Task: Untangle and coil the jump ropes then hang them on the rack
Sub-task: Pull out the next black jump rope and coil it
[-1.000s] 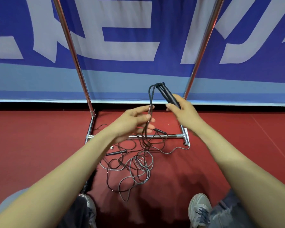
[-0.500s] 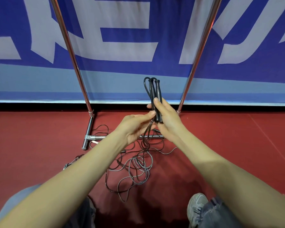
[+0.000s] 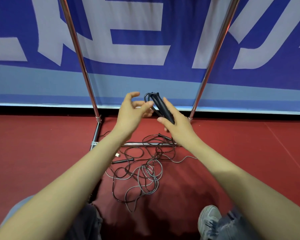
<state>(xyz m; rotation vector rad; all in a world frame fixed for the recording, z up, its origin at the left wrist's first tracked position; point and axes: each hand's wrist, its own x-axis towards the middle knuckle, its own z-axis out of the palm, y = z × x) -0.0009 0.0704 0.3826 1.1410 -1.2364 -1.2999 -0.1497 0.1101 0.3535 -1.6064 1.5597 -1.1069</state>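
Note:
My right hand [image 3: 177, 130] grips the two black handles [image 3: 163, 108] of one jump rope, held together and tilted up to the left. Its dark cord loops out of the handle tops [image 3: 148, 97] and drops behind my hands. My left hand [image 3: 131, 112] is raised just left of the handles, fingers spread and loosely bent, the fingertips at the cord loop; I see no clear grip. The remaining ropes lie in a grey and black tangle [image 3: 145, 172] on the red floor below. The chrome rack [image 3: 80, 56] stands behind it.
The rack's right post [image 3: 212, 56] and low base bar [image 3: 139, 144] frame the tangle. A loose black handle [image 3: 123, 161] and a white end cap [image 3: 117, 155] lie on the floor. A blue banner wall is behind. My knees and a grey shoe [image 3: 209, 220] are at the bottom.
My left hand left the hanging cord and rose beside the handle tops with its fingers spread. The handles tilted from upright toward the left. The view shifted a little.

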